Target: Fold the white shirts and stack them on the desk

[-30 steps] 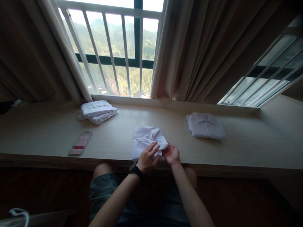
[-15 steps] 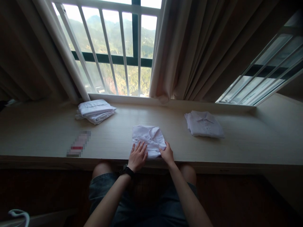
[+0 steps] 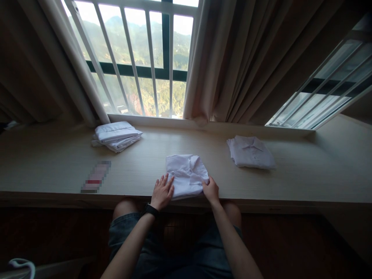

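Note:
A folded white shirt (image 3: 184,184) lies on the desk in front of me, its collar toward the right side. My left hand (image 3: 162,192) has its fingers stretched out, the tips resting at the shirt's left edge. At the opposite edge, my right hand (image 3: 210,190) pinches the cloth near the collar, with the thumb on top and the other fingers partly hidden. A black watch sits on my left wrist.
Folded white garments (image 3: 117,135) are piled at the back left of the desk (image 3: 305,174). More folded white shirts (image 3: 251,152) lie back right. A pixelated flat item (image 3: 95,176) rests front left. Behind stand a barred window and curtains (image 3: 232,62).
The shirt has shifted slightly to the right, along with my right hand. My left hand has slid left, off the top of the shirt to its edge.

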A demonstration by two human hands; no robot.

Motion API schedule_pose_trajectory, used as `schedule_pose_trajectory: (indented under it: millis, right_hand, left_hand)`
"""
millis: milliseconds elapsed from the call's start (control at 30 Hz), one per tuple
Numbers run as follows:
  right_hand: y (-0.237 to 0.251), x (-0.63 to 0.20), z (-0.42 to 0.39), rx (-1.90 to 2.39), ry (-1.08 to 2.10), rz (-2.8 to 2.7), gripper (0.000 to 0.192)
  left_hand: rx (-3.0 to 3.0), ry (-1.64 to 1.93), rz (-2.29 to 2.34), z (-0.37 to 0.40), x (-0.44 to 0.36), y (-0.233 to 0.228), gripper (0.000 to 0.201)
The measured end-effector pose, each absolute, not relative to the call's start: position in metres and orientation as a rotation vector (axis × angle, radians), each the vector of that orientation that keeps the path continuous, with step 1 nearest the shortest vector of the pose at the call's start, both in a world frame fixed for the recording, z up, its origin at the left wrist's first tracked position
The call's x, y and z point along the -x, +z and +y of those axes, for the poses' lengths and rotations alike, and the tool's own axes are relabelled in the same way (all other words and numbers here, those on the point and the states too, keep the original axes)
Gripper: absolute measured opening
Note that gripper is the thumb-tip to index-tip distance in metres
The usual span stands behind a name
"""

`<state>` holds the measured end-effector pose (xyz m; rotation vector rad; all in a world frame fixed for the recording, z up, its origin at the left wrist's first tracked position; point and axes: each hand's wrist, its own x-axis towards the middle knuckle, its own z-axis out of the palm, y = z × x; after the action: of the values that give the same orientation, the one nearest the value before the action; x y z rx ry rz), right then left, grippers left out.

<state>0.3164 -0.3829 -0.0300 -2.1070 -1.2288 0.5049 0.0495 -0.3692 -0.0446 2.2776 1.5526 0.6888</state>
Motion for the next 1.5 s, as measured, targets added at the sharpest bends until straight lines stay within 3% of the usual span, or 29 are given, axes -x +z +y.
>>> schedule_pose_trajectory:
  millis: [233,533,700,867,967,1067,1167,1400,1500]
  right_hand:
    - [-0.031,-0.304,-0.394,2.269,0.301,-1.345,0.074]
    - [-0.049,-0.353,-0.343,1.858,0.437,-1.839,0.06]
    - [-0.024,-0.374,-0.309,1.807,0.188,-2.029,0.061]
    - [-0.034,-0.336,-0.34,1.758,-0.03,-1.861,0.047]
    - [-0.05,-0.31,-0.367,1.795,-0.088,-1.743,0.047]
    - [-0.055,-0.299,-0.378,1.877,-0.082,-1.642,0.036]
    - [-0.049,-0.301,-0.376,1.83,-0.031,-1.674,0.028]
    - [-0.037,-0.298,-0.379,1.676,-0.058,-1.91,0.026]
    - [-0.04,-0.297,-0.379,1.692,0.046,-1.919,0.025]
  left_hand:
    - [-2.386,0.675,1.499,-0.374,-0.056,-0.043,0.056]
    - [-2.448,0.684,1.683,-0.442,-0.083,-0.019,0.055]
    - [-2.442,0.724,1.41,-0.479,-0.107,0.0,0.053]
    - [-2.495,0.877,1.469,-0.406,-0.112,0.023,0.047]
    - [-2.693,0.736,1.458,-0.349,-0.114,0.025,0.051]
    - [-2.842,0.517,1.309,-0.315,-0.114,0.017,0.034]
    - [-2.88,0.431,1.186,-0.303,-0.108,0.006,0.023]
    - [-2.873,0.476,1.033,-0.301,-0.083,-0.013,0.031]
    - [-2.68,0.666,1.247,-0.298,-0.081,-0.017,0.021]
